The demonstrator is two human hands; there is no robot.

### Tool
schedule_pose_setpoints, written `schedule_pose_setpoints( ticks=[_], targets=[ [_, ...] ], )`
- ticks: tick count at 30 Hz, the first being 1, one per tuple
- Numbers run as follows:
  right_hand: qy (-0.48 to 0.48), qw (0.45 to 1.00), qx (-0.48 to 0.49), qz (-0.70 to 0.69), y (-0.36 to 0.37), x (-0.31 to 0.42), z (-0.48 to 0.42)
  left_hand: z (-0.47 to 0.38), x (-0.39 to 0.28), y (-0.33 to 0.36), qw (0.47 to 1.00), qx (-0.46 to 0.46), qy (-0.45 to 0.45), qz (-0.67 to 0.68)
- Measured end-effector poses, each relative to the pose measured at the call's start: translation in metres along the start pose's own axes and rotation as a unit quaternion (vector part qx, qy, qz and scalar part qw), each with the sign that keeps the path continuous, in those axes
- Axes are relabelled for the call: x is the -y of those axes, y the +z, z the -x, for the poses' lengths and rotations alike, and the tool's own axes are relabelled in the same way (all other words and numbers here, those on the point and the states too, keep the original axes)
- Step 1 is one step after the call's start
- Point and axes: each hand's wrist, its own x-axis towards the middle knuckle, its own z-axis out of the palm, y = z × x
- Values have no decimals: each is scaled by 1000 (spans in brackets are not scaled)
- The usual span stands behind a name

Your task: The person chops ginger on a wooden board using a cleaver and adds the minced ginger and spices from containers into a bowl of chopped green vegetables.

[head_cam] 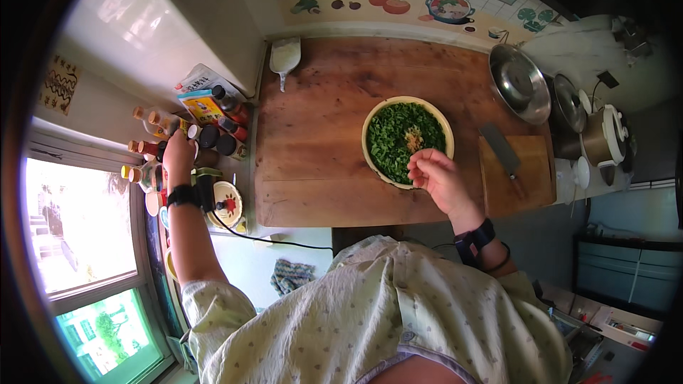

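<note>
A cream enamel-look bowl [450, 141] holds finely chopped green leaves [387, 138], with a small heap of yellowish-brown seasoning [413, 140] at the middle. Above the bowl's near right rim is my right hand [437, 176], its fingers loosely curled in and nothing visible between them. My left hand [180, 153] reaches away to the left, among seasoning jars and bottles on the sill. Its fingers are at a dark-topped container [174, 126]; whether they grip it is hidden. Dark-lidded jars [230, 146] stand just right of that hand.
A cleaver [500, 145] lies on a cutting board [533, 157] at the right. Behind it lean a steel basin [520, 84] and a rice cooker [603, 136]. A white scoop [285, 56] rests at the table's far left corner. Near my left forearm are a floral enamel lid [228, 204] and a black cord [256, 236].
</note>
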Motion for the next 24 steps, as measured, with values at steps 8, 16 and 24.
schedule_pose_setpoints(
  ticks=[8,16,24],
  targets=[
    [-44,993,43,-104,-55,20,-1,129,-137,-5,871,-12,57,489],
    [-168,921,265,-232,-71,106,43,222,-264,-4,761,216,-64,608],
    [-136,926,205,-288,-137,89,64,215,-305,-37,602,271,-111,743]
  ],
)
